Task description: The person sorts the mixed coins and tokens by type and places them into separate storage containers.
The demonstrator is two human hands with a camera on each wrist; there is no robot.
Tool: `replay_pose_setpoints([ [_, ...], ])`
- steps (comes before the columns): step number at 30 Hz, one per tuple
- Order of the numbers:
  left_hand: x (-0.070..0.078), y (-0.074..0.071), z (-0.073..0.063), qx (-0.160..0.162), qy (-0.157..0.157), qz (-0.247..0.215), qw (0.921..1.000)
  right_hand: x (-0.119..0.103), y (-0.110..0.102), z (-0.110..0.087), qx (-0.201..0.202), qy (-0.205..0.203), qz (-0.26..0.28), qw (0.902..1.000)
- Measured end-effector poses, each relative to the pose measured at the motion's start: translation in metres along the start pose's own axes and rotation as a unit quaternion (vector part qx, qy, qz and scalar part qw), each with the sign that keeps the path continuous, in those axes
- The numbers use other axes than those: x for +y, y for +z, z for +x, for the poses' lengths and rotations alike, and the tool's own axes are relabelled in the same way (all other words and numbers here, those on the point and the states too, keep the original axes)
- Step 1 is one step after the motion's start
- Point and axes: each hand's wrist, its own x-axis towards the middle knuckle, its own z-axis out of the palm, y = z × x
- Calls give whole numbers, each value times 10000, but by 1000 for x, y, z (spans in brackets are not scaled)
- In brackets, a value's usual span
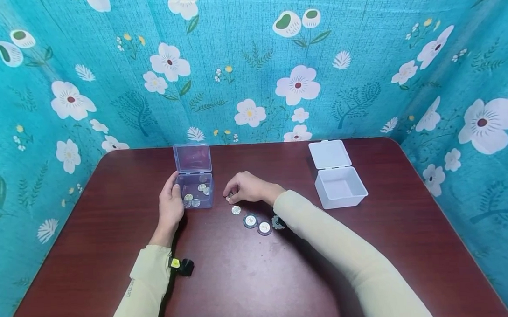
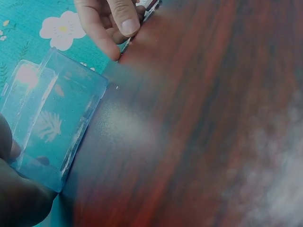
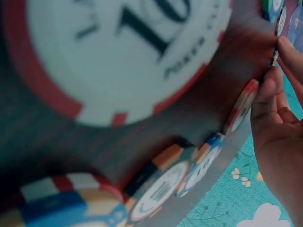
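My left hand (image 1: 171, 207) grips the left wall of a small clear purplish box (image 1: 209, 202), thumb at the near side. The box's hinged lid (image 1: 193, 159) stands up at the back, and several silver coins (image 1: 188, 197) lie inside. To the right of the box, my right hand (image 1: 248, 187) pinches a silver coin (image 1: 229, 197) at the tabletop, its fingertips covering part of it. Another silver coin (image 1: 236, 210) lies just in front of that hand. In the left wrist view, the clear box (image 2: 57, 118) shows beside the thumb, with the right hand (image 2: 111, 23) beyond.
Poker chips (image 1: 250, 220) lie in a row on the dark red table (image 1: 241, 285), some hidden under the right forearm. The right wrist view shows a large chip (image 3: 128, 52) close up. A white box (image 1: 341, 199) with its lid raised stands right. A floral curtain (image 1: 218, 85) hangs behind.
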Motion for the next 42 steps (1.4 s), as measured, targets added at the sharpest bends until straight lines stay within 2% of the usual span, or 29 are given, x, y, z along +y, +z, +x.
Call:
replay_pose_setpoints([
  [5, -2, 1, 0, 17, -19, -45, 10000, 9, -4, 0, -226, 316, 834, 9958],
  [7, -2, 1, 0, 14, -31, -20, 10000, 11, -5, 1, -271, 322, 972, 9944],
  [19, 0, -2, -1, 4, 35, -12, 10000, 12, -10, 12, -529, 123, 918, 9943],
  [27, 1, 0, 0, 7, 59, -13, 10000, 16, -16, 23, -1074, 102, 687, 9918],
  [31, 2, 2, 0, -25, 34, -47, 10000, 13, -19, 24, -1279, 214, 610, 9897],
  [42, 2, 2, -1, 9, -48, -97, 9999, 11, -18, 22, -1189, 315, 805, 9891],
])
